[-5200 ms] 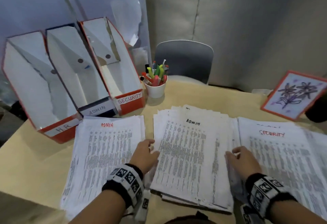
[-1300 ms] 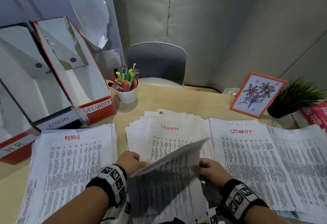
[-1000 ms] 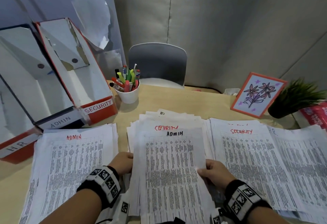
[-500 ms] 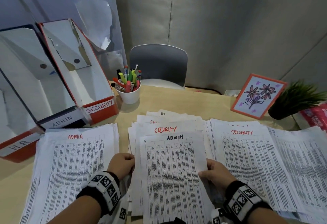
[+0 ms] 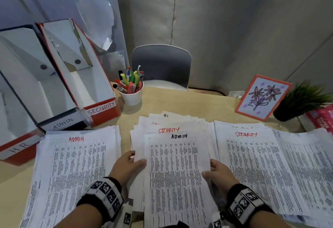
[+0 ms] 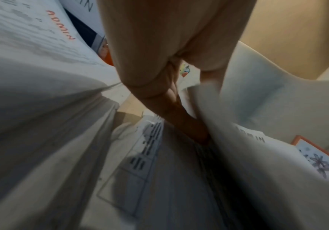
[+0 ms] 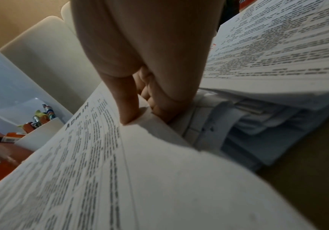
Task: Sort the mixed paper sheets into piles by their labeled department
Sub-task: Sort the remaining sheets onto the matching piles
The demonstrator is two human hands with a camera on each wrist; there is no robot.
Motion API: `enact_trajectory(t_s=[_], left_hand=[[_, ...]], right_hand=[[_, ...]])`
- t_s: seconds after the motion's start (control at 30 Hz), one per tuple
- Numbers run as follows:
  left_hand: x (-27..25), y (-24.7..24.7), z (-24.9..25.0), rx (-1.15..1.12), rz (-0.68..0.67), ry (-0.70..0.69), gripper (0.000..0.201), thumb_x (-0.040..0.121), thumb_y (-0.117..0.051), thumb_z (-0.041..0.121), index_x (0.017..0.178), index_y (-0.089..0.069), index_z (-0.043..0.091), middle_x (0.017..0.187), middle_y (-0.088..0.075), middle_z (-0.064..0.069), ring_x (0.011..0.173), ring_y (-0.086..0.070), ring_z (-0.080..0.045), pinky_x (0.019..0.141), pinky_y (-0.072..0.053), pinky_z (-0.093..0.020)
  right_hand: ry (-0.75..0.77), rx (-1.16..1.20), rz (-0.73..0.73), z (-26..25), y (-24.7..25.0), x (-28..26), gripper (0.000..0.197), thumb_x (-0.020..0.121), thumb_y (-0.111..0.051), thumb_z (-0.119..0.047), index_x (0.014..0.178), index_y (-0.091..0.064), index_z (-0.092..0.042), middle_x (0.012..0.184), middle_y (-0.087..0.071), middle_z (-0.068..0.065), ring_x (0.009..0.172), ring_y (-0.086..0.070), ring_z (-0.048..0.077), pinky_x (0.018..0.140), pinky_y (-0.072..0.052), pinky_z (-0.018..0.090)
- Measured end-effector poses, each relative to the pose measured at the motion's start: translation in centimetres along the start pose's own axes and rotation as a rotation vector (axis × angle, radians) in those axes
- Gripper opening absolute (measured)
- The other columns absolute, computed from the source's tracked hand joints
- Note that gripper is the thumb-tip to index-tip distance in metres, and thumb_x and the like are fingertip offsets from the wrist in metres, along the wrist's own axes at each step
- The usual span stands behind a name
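Observation:
A printed sheet headed ADMIN in black [image 5: 177, 170] is held just above the mixed middle pile [image 5: 167, 126], whose top sheet reads SECURITY in red. My left hand [image 5: 130, 162] pinches the sheet's left edge, thumb on top. My right hand [image 5: 215, 171] pinches its right edge; the right wrist view shows thumb and fingers [image 7: 128, 99] closed on the ADMIN sheet [image 7: 100, 155]. An ADMIN pile [image 5: 75, 170] lies to the left, a SECURITY pile [image 5: 252, 164] to the right, and an HR-marked pile [image 5: 306, 164] at far right.
Three file boxes labelled HR [image 5: 18, 149], ADMIN [image 5: 63, 123] and SECURITY [image 5: 101, 109] stand at back left. A white cup of pens [image 5: 130, 92] sits behind the middle pile. A framed flower drawing [image 5: 263, 97] and a potted plant [image 5: 299, 101] stand at back right. A grey chair [image 5: 161, 65] faces the table.
One sheet was lifted off the middle pile and turned flat, showing its ADMIN heading. Both hands have since drawn it slightly towards me, baring the SECURITY heading beneath.

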State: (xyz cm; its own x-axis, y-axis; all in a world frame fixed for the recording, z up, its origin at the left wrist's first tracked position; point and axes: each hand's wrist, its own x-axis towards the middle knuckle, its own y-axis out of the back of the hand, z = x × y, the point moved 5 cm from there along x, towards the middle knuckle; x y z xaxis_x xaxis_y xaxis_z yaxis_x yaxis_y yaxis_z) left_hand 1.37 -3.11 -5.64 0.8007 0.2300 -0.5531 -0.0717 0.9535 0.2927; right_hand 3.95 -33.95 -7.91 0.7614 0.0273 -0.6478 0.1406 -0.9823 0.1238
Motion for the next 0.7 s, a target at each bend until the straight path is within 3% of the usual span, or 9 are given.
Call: enact_trajectory(t_s=[0.1,0.17,0.23,0.27,0.37,0.43,0.5,0.6,0.7], left_hand=[[0.3,-0.3,-0.8,0.103,-0.119,-0.008,0.037,0.082,-0.073,0.009,0.108,-0.049,0.02,0.088,-0.059,0.014,0.072,-0.06,0.009,0.063,-0.047,-0.009],[0.2,-0.2,-1.0,0.145,-0.146,-0.014,0.031,0.082,-0.072,0.01,0.101,-0.054,0.025,0.086,-0.061,0.017,0.067,-0.061,0.013,0.062,-0.047,-0.007],[0.3,0.0,-1.1,0.141,-0.111,-0.033,0.032,0.082,-0.073,0.014,0.112,-0.061,0.019,0.096,-0.069,0.008,0.084,-0.066,-0.001,0.079,-0.054,-0.023],[0.4,0.2,-1.1,0.126,-0.065,-0.041,0.027,0.084,-0.071,0.014,0.11,-0.063,0.018,0.097,-0.07,0.005,0.087,-0.066,-0.008,0.083,-0.054,-0.029],[0.2,0.7,-1.2,-0.03,0.069,-0.01,0.015,0.091,-0.058,0.004,0.091,-0.066,0.017,0.088,-0.072,-0.004,0.082,-0.068,-0.019,0.07,-0.054,-0.029],[0.0,1.3,-0.9,-0.09,0.135,-0.011,0.016,0.092,-0.055,0.006,0.089,-0.066,0.016,0.085,-0.073,-0.006,0.081,-0.069,-0.026,0.071,-0.055,-0.036],[0.1,2.8,-0.5,-0.099,0.225,-0.026,0.011,0.093,-0.054,0.01,0.089,-0.064,0.014,0.084,-0.07,-0.006,0.078,-0.067,-0.025,0.064,-0.052,-0.033],[0.4,5.6,-0.6,-0.219,0.325,-0.041,0.006,0.091,-0.057,0.011,0.091,-0.063,0.01,0.081,-0.07,-0.01,0.07,-0.067,-0.025,0.058,-0.049,-0.029],[0.6,8.0,-1.3,-0.327,0.359,-0.005,0.011,0.095,-0.053,0.013,0.096,-0.062,0.007,0.086,-0.071,-0.014,0.075,-0.068,-0.027,0.061,-0.052,-0.034]], right_hand=[[-0.016,-0.031,0.026,0.1,0.2,0.3,0.033,0.083,-0.059,0.011,0.104,-0.063,-0.014,0.094,-0.075,0.005,0.093,-0.069,0.026,0.09,-0.052,0.046],[-0.016,-0.036,0.047,0.1,0.3,0.3,0.026,0.084,-0.06,0.006,0.101,-0.065,-0.013,0.093,-0.074,0.008,0.092,-0.069,0.029,0.09,-0.052,0.05],[-0.004,-0.044,0.089,-0.1,0.6,0.3,0.017,0.085,-0.062,0.0,0.097,-0.067,-0.011,0.092,-0.073,0.011,0.09,-0.068,0.032,0.087,-0.053,0.052],[0.009,-0.049,0.115,-0.2,0.8,0.2,0.014,0.085,-0.063,-0.002,0.095,-0.067,-0.01,0.092,-0.073,0.012,0.089,-0.068,0.032,0.085,-0.054,0.05],[0.058,-0.056,0.195,-0.5,1.3,-0.1,0.011,0.088,-0.061,-0.004,0.09,-0.067,-0.012,0.09,-0.072,0.007,0.087,-0.067,0.024,0.071,-0.053,0.032],[0.076,-0.084,0.231,-0.8,1.4,-0.3,0.014,0.089,-0.059,-0.004,0.087,-0.066,-0.017,0.091,-0.07,0.005,0.089,-0.065,0.02,0.069,-0.048,0.025],[0.055,-0.139,0.232,-0.7,1.4,-0.2,0.019,0.088,-0.054,-0.001,0.088,-0.065,-0.016,0.091,-0.07,0.006,0.088,-0.064,0.021,0.069,-0.049,0.024],[-0.026,-0.166,0.165,-0.5,1.1,-0.6,0.037,0.076,-0.043,0.012,0.086,-0.066,-0.016,0.084,-0.069,0.015,0.079,-0.063,0.031,0.067,-0.05,0.034],[-0.04,-0.07,0.162,-1.0,0.9,-1.2,0.028,0.083,-0.049,0.011,0.069,-0.058,-0.011,0.069,-0.058,0.01,0.06,-0.052,0.018,0.052,-0.045,0.02]])
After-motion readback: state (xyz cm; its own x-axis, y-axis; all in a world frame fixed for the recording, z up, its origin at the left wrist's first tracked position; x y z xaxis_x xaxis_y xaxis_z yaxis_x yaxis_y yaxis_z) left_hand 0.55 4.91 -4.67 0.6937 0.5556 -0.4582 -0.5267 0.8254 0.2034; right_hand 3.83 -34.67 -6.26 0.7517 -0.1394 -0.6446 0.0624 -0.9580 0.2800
